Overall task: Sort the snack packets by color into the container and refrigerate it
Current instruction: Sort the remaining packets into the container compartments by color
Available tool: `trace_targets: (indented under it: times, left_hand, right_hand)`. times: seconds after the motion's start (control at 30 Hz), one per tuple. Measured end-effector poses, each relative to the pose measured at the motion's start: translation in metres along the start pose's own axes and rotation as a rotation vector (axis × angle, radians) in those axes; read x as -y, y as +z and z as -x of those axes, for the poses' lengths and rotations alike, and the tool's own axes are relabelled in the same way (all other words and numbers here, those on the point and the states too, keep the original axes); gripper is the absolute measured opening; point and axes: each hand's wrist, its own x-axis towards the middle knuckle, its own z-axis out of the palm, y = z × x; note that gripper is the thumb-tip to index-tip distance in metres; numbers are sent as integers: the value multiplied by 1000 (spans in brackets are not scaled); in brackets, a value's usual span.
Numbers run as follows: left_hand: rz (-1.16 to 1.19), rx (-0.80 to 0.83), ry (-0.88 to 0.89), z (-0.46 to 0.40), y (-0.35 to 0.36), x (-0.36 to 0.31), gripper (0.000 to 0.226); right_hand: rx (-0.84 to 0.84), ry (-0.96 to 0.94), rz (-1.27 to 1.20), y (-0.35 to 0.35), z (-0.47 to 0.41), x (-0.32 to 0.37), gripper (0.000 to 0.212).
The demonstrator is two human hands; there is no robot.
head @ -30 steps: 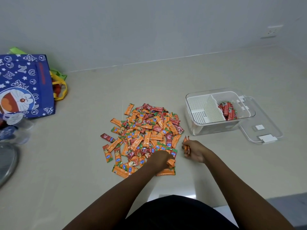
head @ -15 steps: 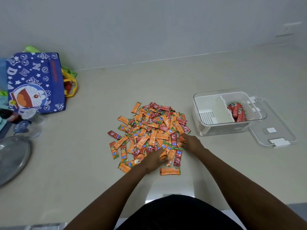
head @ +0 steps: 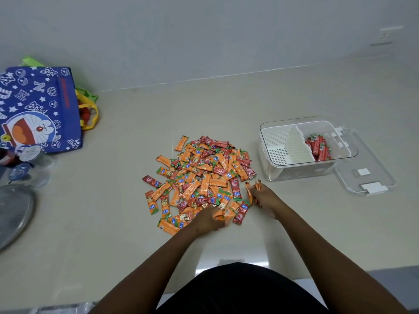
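We see both forearms reaching up from six o'clock toward a pile of snack packets (head: 199, 180) at the middle of the frame. The left hand (head: 207, 220) is at the pile's six o'clock edge, fingers curled onto orange packets there; motion blur keeps us from telling how firmly it grips. The right hand (head: 264, 199) sits just off the pile's four o'clock edge, fingers closed around a few orange packets (head: 254, 191) held upright. The two hands are apart, with a red packet (head: 241, 211) lying between them.

The pile mixes orange and red packets on a pale beige counter (head: 226, 105). At three o'clock from the pile stands the clear container (head: 294, 173), its white slotted divider (head: 298, 143) splitting it in two; red packets (head: 318, 147) fill the right compartment. Its clear lid (head: 367, 175) lies flat, touching the container's right side.

At nine o'clock a blue cartoon-print bag (head: 40, 109) rests near the wall (head: 204, 30), and a round metal lid (head: 13, 214) lies toward eight o'clock. A wall socket (head: 387, 35) shows at two o'clock.
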Motion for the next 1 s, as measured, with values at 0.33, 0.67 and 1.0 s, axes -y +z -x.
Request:
trace_targets:
  times: [0.33,0.67,1.0]
  left_hand:
    - [919,-265,-324,10,-62,-9,42]
    - [886,-458,-359,-12,-90,-9,80]
    - [720,-435,-381,-28,-96,-5,59]
  right_hand:
    - [-72,-61,213,49,-15,16,34]
    - [-75,-468,783,85,-51,44,25]
    - [-102,-273,561,84,-64,38,14]
